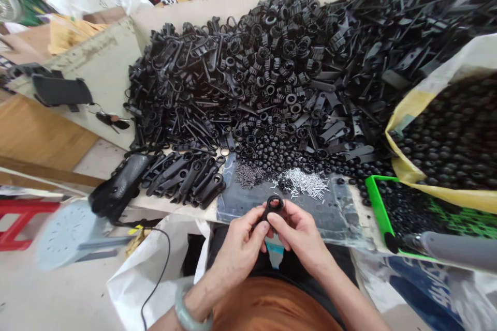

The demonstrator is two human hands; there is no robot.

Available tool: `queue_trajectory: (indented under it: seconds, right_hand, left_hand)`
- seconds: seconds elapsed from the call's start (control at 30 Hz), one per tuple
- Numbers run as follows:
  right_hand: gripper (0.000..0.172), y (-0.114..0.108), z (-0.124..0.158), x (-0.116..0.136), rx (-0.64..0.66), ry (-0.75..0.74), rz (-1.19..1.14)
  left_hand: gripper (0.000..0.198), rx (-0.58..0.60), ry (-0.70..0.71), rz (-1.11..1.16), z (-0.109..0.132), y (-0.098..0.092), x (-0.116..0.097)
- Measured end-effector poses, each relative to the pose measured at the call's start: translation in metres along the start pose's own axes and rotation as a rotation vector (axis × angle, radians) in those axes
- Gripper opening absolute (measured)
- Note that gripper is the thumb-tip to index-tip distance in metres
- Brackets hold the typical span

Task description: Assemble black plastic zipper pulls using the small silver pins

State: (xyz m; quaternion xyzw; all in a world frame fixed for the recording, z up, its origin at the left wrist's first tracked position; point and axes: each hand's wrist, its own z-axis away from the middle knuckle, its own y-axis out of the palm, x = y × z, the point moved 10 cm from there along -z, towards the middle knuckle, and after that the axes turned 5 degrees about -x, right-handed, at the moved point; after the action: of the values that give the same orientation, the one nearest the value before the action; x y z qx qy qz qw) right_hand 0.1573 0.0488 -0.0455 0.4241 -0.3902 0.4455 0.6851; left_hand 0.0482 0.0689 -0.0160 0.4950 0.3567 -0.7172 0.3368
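Observation:
Both hands meet at the front edge of the table, around a black plastic part with a ring-shaped end [275,202]. My left hand [244,238] has its fingers closed on the part's left side. On the right side, the thumb and fingers of my right hand [298,230] pinch the same part near its ring. The lower end of the part is hidden by my fingers. Just beyond lies a dark work mat [248,202], with silver pins [306,183] and small dark screws or springs [250,176] piled on it. Black balls [272,152] lie behind these.
A large heap of black parts [233,72] covers the table's back. Longer black pieces [194,176] lie at the left front. On the right are a bag of balls [411,181], a green tray [375,201] and a grey cylindrical tool [458,248].

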Motion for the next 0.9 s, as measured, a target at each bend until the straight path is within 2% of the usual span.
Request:
queue_trajectory:
  seconds: [0.1,0.23,0.37,0.43,0.5,0.6,0.67,0.73,0.8,0.9]
  right_hand:
    - [0.056,0.005,0.002,-0.007,0.04,0.071,-0.054]
    - [0.054,0.006,0.005,-0.01,0.03,0.107,-0.111]
    - [0.054,0.006,0.004,-0.009,0.005,0.105,-0.124]
    - [0.051,0.005,0.002,-0.009,-0.025,0.085,-0.122]
    - [0.05,0.004,0.0,-0.008,-0.041,0.066,-0.093]
    - [0.051,0.003,-0.002,-0.003,-0.032,0.044,-0.028]
    - [0.051,-0.003,-0.002,0.007,-0.068,-0.014,0.004]
    - [0.044,-0.009,0.001,0.022,-0.128,-0.11,0.058]
    - [0.031,-0.006,0.006,0.035,-0.14,-0.204,0.162]
    - [0.018,0.012,0.011,0.041,-0.057,-0.279,0.339]
  left_hand:
    - [0.036,-0.001,0.011,-0.06,0.0,0.0,-0.002]
    - [0.029,-0.022,0.112,-0.167,0.002,-0.001,-0.012]
    - [0.028,-0.126,0.245,-0.231,0.006,-0.005,-0.017]
    - [0.029,-0.177,0.255,-0.205,0.007,-0.007,-0.015]
    - [0.029,-0.18,0.168,-0.095,0.005,-0.006,-0.006]
    - [0.03,-0.186,-0.045,0.279,-0.001,-0.003,0.009]
    - [0.03,-0.245,-0.151,0.58,-0.004,-0.004,0.014]
    - [0.03,-0.311,-0.219,0.793,-0.005,-0.007,0.017]
    - [0.031,-0.348,-0.27,0.887,-0.004,-0.008,0.018]
    - [0.032,-0.348,-0.299,0.907,0.001,-0.009,0.017]
